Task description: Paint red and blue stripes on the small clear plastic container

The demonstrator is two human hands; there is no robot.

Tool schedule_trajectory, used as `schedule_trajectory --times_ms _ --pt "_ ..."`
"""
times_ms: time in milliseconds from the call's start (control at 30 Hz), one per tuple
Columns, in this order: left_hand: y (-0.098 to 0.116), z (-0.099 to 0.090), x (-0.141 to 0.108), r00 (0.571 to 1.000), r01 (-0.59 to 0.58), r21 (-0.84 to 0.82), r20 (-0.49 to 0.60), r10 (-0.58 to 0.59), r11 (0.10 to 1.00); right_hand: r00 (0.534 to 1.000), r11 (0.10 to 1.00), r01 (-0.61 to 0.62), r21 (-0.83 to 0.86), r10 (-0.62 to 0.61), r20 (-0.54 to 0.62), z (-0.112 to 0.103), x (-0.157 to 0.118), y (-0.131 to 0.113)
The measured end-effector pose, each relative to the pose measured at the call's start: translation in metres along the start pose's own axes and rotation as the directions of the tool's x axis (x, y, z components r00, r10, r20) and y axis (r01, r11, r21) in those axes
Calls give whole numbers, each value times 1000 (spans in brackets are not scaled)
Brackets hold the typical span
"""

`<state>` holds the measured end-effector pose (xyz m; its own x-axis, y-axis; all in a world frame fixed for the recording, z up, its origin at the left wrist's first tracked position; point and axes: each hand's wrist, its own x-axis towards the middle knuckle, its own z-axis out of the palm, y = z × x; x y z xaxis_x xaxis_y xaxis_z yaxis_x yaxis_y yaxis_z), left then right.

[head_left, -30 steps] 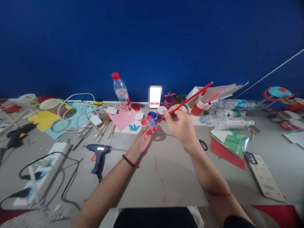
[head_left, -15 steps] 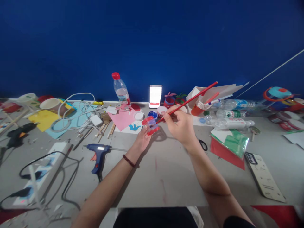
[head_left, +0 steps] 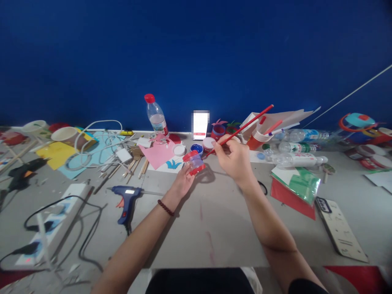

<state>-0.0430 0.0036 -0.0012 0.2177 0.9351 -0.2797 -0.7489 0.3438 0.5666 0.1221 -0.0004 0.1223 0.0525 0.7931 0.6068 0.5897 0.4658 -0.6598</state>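
Observation:
My left hand [head_left: 184, 179] is closed on a small clear piece with red ends [head_left: 194, 162], held tilted above the table. My right hand [head_left: 233, 157] pinches a long red brush [head_left: 249, 123], whose tip points down left, close to the clear piece's right side. Just behind them stand an open pot of blue paint [head_left: 196, 149] and a pink-and-white pot [head_left: 209, 143]. To the left lie a white lid [head_left: 179, 150], pink paper [head_left: 157, 152] and a blue paper cutout [head_left: 174, 163].
A blue glue gun [head_left: 127, 202] and a power strip [head_left: 55, 224] with cables lie left. A bottle with a red cap [head_left: 157, 116] and a lit phone [head_left: 200, 124] stand behind. Paper cups [head_left: 256, 139], plastic bottles [head_left: 298, 159] and another phone [head_left: 341, 228] are right.
The red brush has shifted slightly left and down, and its tip is now a little apart from the clear piece. The clear piece has turned slightly in my left hand.

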Motion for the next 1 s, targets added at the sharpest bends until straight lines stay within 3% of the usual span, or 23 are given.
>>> schedule_trajectory --times_ms 100,333,600,733,900,1000 --pt "0 1 -1 1000 -13 31 23 12 999 1000 998 28 56 -28 3 -4 -1 -10" --pt "2 1 -4 998 14 137 58 -22 990 997 973 -70 219 63 38 -5 -1 -10" --pt "1 -3 -1 997 -2 135 79 -9 991 1000 997 8 78 -7 -8 -1 0 -7" --pt "2 -1 -3 998 -1 123 65 -7 992 998 999 -12 -36 10 -54 -3 4 2" --pt "2 1 -4 997 10 114 69 -18 993 999 1000 -19 -17 18 -39 -1 3 8" --pt "1 0 -3 997 17 133 77 -27 991 999 999 35 -32 -36 -29 1 1 4"
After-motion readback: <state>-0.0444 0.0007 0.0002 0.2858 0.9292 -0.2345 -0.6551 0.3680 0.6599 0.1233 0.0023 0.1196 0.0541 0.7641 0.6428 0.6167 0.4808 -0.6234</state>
